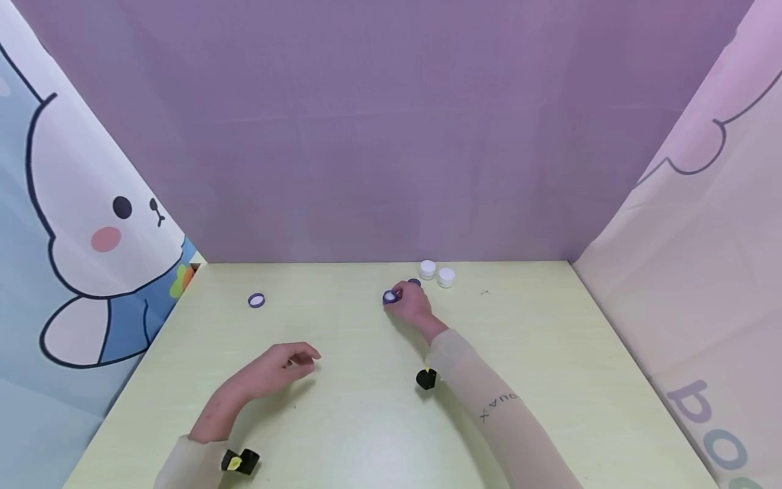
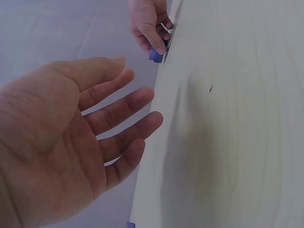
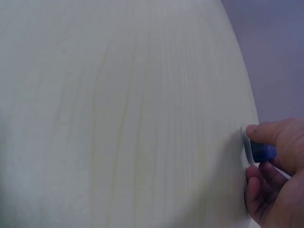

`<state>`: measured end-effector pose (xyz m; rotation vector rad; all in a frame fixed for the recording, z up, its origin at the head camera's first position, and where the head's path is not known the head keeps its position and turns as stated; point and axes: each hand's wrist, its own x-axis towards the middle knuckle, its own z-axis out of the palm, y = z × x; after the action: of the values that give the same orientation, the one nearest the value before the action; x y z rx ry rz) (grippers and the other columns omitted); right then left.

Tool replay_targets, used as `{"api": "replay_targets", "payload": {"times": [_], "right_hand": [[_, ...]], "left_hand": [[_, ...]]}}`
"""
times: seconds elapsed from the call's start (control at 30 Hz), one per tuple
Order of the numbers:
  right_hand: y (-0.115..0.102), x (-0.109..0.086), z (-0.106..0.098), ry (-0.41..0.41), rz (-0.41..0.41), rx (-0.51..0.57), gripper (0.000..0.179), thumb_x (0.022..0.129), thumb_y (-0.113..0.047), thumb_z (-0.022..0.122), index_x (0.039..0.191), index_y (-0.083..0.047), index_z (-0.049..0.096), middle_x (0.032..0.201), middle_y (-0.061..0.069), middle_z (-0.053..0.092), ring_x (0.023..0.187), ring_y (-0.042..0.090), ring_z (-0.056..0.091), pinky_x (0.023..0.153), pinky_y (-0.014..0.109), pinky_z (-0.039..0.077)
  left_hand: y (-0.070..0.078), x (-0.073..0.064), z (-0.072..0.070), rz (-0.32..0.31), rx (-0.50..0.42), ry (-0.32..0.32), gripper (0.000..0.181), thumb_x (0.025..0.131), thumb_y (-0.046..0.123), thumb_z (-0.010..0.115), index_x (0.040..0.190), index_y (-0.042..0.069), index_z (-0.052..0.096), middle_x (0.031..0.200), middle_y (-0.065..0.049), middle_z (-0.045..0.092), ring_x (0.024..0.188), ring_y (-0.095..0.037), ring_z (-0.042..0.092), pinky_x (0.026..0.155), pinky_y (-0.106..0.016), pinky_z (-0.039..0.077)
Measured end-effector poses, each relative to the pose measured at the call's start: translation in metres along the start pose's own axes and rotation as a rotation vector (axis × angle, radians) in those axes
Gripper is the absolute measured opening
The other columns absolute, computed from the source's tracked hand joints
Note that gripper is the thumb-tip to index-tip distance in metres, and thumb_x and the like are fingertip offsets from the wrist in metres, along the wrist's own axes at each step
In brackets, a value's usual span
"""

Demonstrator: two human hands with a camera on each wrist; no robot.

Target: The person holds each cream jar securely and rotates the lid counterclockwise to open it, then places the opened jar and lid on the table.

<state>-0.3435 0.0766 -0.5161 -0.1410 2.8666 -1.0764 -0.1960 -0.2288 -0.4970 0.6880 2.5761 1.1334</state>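
Note:
My right hand [image 1: 412, 303] is toward the back of the table, pinching a small round blue-rimmed piece [image 1: 389, 297] with a pale middle between thumb and fingers. Seen from the right wrist, this blue piece [image 3: 263, 152] is low over the tabletop, partly hidden by the fingers. Just behind that hand shows a dark blue round piece [image 1: 415, 282], mostly covered. My left hand [image 1: 275, 370] hovers over the near left of the table, holding nothing, its fingers loosely bent and spread in the left wrist view. A similar blue ring with a pale middle [image 1: 256, 300] lies farther back on the left.
Two small white round containers [image 1: 436, 274] stand near the back edge, right of my right hand. The pale wooden table [image 1: 525, 319] meets a purple backdrop [image 1: 391, 136] behind, with printed cloths on both sides. A small dark mark [image 1: 485, 292] shows on the tabletop.

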Motion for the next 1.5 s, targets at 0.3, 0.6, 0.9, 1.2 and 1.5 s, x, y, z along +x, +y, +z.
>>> {"api": "replay_targets", "payload": {"times": [0.3, 0.6, 0.9, 1.2, 1.5], "right_hand": [[-0.002, -0.001, 0.001, 0.002, 0.006, 0.003, 0.043, 0.076, -0.023, 0.084, 0.113, -0.010, 0.065, 0.104, 0.005, 0.065, 0.099, 0.024, 0.062, 0.090, 0.038, 0.047], [-0.001, -0.001, 0.001, 0.004, -0.013, -0.021, 0.049, 0.071, -0.022, 0.087, 0.113, -0.009, 0.064, 0.098, 0.003, 0.064, 0.093, 0.022, 0.061, 0.087, 0.038, 0.047], [0.004, -0.005, 0.001, 0.015, -0.025, -0.003, 0.049, 0.071, -0.021, 0.086, 0.113, -0.008, 0.064, 0.097, 0.001, 0.062, 0.090, 0.020, 0.058, 0.083, 0.037, 0.047], [0.015, -0.011, -0.009, 0.076, -0.001, 0.038, 0.033, 0.077, -0.025, 0.082, 0.104, -0.012, 0.067, 0.098, 0.000, 0.066, 0.091, 0.018, 0.060, 0.083, 0.034, 0.048], [0.033, -0.010, -0.020, 0.130, 0.015, 0.058, 0.021, 0.084, -0.028, 0.077, 0.093, -0.012, 0.068, 0.089, 0.000, 0.067, 0.082, 0.016, 0.061, 0.076, 0.033, 0.050]], "left_hand": [[0.000, -0.002, -0.001, -0.014, -0.011, -0.001, 0.021, 0.098, 0.021, 0.060, 0.117, 0.012, 0.065, 0.105, 0.002, 0.065, 0.100, -0.016, 0.059, 0.085, -0.034, 0.049], [0.000, -0.003, 0.000, -0.017, -0.012, 0.011, 0.021, 0.098, 0.021, 0.061, 0.116, 0.012, 0.066, 0.105, 0.001, 0.066, 0.098, -0.016, 0.059, 0.084, -0.033, 0.049], [-0.001, -0.002, 0.000, -0.012, -0.013, 0.015, 0.021, 0.098, 0.020, 0.060, 0.115, 0.011, 0.066, 0.103, 0.000, 0.066, 0.096, -0.016, 0.059, 0.082, -0.031, 0.049], [-0.005, -0.001, 0.000, 0.012, -0.015, 0.009, 0.020, 0.098, 0.020, 0.060, 0.115, 0.011, 0.066, 0.102, 0.002, 0.066, 0.095, -0.014, 0.059, 0.082, -0.031, 0.049], [-0.006, -0.003, 0.000, 0.003, -0.014, 0.002, 0.023, 0.099, 0.025, 0.059, 0.116, 0.012, 0.066, 0.102, 0.002, 0.066, 0.095, -0.014, 0.059, 0.082, -0.031, 0.049]]}}
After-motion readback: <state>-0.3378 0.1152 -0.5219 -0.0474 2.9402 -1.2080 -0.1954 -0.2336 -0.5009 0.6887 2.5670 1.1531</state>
